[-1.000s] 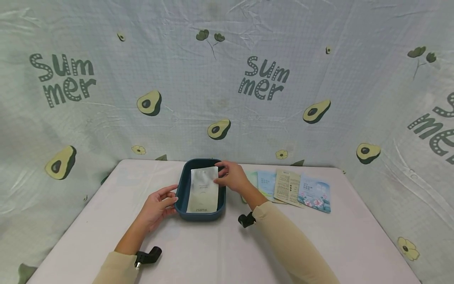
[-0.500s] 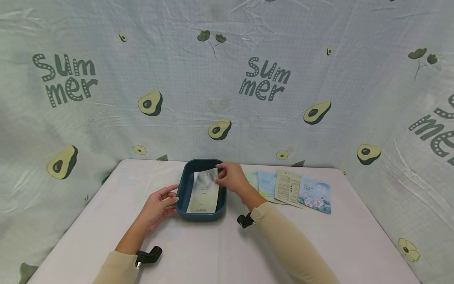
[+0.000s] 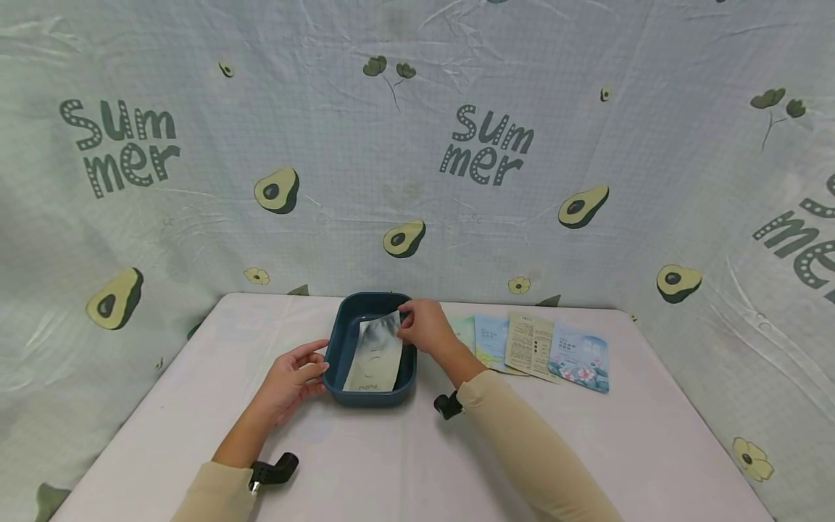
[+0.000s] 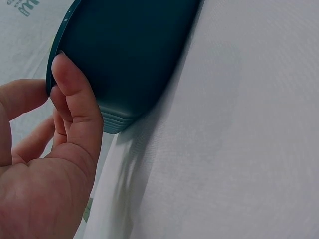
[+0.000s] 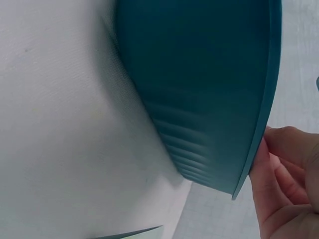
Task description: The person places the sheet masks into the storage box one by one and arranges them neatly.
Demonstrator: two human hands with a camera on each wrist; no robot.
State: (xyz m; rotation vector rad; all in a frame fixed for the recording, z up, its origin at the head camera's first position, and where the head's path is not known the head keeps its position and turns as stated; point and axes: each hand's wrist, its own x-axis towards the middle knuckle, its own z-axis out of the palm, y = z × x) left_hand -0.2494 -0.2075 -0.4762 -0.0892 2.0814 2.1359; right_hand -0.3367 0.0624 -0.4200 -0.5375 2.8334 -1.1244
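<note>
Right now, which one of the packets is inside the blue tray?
The pale silvery packet; the other packets lie on the table, to its right.

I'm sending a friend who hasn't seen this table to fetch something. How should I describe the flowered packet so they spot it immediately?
On the pale table, find the dark blue tray. Right of it, past the right hand, lies a fanned row of packets. The flowered packet lies at the end farthest from the tray and is the only one showing pink blossoms.
</note>
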